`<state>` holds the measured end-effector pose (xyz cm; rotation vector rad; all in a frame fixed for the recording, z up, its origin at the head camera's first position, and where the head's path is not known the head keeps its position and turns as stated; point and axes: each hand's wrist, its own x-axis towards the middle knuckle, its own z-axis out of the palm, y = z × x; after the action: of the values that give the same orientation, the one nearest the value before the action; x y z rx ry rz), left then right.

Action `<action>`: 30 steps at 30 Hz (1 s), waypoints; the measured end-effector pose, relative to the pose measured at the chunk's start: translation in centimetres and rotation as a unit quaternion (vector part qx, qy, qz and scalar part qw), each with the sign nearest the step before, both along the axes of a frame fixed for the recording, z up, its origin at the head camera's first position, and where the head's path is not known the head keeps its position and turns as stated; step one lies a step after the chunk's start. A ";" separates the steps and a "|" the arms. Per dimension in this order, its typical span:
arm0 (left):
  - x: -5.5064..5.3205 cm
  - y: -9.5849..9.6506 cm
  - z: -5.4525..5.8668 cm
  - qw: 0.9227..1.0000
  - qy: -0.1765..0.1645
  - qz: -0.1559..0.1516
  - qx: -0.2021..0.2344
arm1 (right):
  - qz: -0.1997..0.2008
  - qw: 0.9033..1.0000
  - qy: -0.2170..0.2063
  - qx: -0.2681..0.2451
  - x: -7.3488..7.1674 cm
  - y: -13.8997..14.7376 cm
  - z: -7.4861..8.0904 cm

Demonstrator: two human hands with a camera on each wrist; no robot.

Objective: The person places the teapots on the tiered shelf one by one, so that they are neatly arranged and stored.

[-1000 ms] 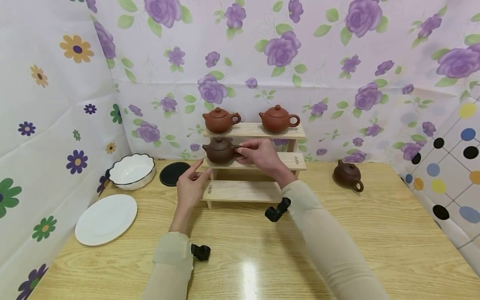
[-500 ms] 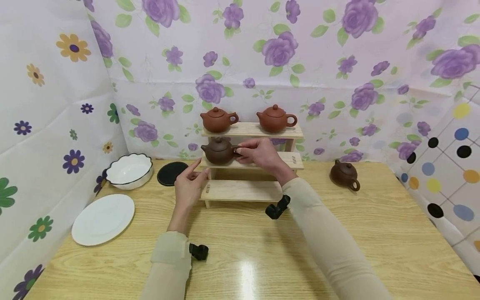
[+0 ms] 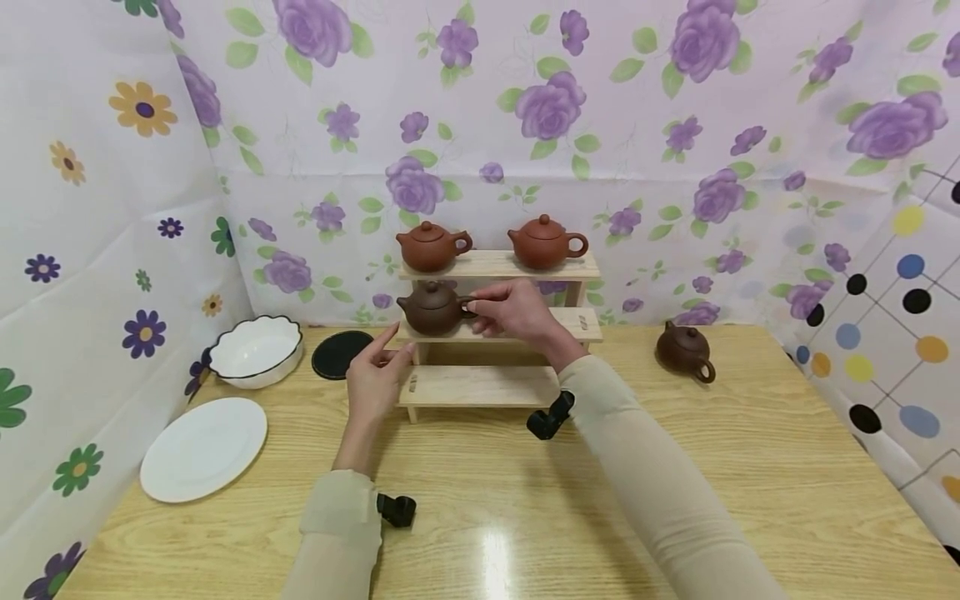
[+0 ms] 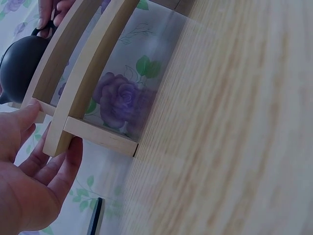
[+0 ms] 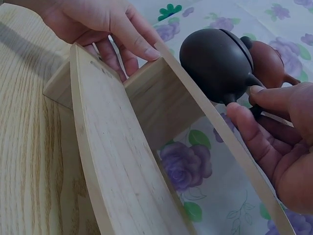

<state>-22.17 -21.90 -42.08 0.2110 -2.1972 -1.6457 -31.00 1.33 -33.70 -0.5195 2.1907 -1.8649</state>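
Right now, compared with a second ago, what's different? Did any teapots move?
No, nothing visibly moved on its own, and nothing was grabbed or let go. The whole head view just shifted, so everything appears slightly further left and down. The right hand still holds the dark teapot on the wooden stand. The left hand still touches the stand's left end. The red teapots stayed put.
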 end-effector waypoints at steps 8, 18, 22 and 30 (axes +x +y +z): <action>0.1 -0.1 0.0 1.000 0.003 0.000 0.002 | -0.004 1.000 0.011 0.011 -0.1 0.0 -0.2; 0.0 0.0 -0.1 1.000 -0.001 0.005 0.000 | -0.008 0.999 0.022 0.025 0.2 0.1 -0.1; 0.1 0.0 -0.2 1.000 -0.006 0.008 0.002 | -0.003 0.999 0.019 0.036 0.3 0.2 0.0; 0.0 0.0 0.0 1.000 0.002 -0.001 0.007 | -0.038 0.997 0.042 0.053 0.3 2.5 1.6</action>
<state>-22.21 -21.89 -42.10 0.2093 -2.1838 -1.6604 -30.72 3.84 -32.10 -0.5093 2.3796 -1.7821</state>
